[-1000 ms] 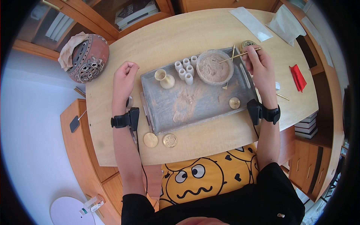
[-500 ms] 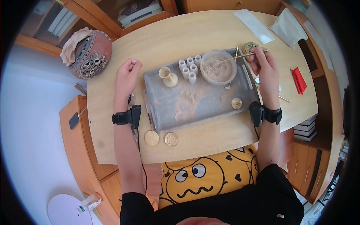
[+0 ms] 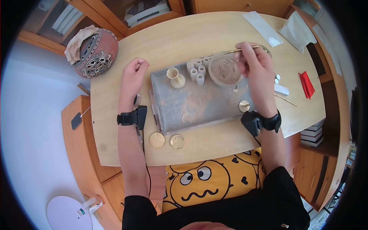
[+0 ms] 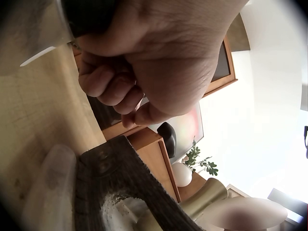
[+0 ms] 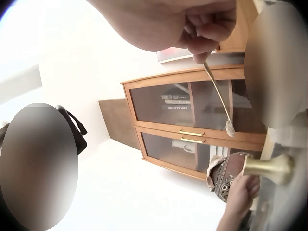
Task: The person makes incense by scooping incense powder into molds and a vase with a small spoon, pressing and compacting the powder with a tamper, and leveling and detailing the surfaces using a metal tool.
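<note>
My right hand [image 3: 261,74] pinches a thin brass scoop [image 3: 221,54] by its handle. A clump of pale powder [image 5: 230,128] sits on its tip in the right wrist view. In the head view, the tip overlaps the back of a cluster of small white cylinders [image 3: 200,79] on a grey tray [image 3: 214,115]. Beneath the right hand is a bowl [image 3: 213,79] of brownish powder [image 3: 226,69], partly covered by the fingers. A brass vase [image 3: 176,78] stands left of the cylinders. My left hand [image 3: 132,78], fingers loosely curled and holding nothing, is beyond the tray's left edge.
A brass lid [image 3: 244,105] lies at the tray's right. Two round brass discs [image 3: 157,140] rest before the tray. A red clay pot [image 3: 99,53] stands back left. On the right are a white block [image 3: 281,89], a brass rod [image 3: 286,100] and a red pouch [image 3: 306,85].
My right hand has moved left with the scoop, whose tip has gone from the powder bowl to over the white cylinders. The left hand stays about where it was.
</note>
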`<state>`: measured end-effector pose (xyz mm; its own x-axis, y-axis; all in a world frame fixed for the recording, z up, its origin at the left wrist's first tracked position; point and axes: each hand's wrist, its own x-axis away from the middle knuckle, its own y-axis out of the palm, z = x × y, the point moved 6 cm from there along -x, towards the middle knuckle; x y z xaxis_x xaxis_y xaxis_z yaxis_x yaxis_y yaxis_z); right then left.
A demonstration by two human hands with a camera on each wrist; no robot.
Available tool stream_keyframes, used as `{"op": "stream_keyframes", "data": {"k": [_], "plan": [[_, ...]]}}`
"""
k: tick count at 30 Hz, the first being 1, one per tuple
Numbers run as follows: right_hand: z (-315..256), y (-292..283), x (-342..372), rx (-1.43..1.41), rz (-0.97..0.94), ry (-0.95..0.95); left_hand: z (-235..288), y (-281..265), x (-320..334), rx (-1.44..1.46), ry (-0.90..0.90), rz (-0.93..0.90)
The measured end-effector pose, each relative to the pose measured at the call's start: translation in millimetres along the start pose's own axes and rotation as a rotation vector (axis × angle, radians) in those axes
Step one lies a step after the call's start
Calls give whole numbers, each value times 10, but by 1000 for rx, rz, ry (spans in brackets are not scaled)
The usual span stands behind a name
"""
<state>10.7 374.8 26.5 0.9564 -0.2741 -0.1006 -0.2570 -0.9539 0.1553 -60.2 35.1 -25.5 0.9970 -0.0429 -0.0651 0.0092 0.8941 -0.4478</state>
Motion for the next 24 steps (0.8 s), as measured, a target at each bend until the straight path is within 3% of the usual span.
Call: {"op": "stream_keyframes", "data": {"k": [6, 13, 21, 24], "plan": [[-24, 437, 116, -42, -169, 36, 1, 6, -9, 4, 12, 2], [62, 540, 175, 57, -198, -24, -8, 0, -16, 12, 20, -2], [-164, 610, 321, 292, -323, -374, -2, -8, -16, 15, 3, 7], [-256, 535, 338, 275, -261, -475, 19, 3, -15, 28, 10, 7]]}}
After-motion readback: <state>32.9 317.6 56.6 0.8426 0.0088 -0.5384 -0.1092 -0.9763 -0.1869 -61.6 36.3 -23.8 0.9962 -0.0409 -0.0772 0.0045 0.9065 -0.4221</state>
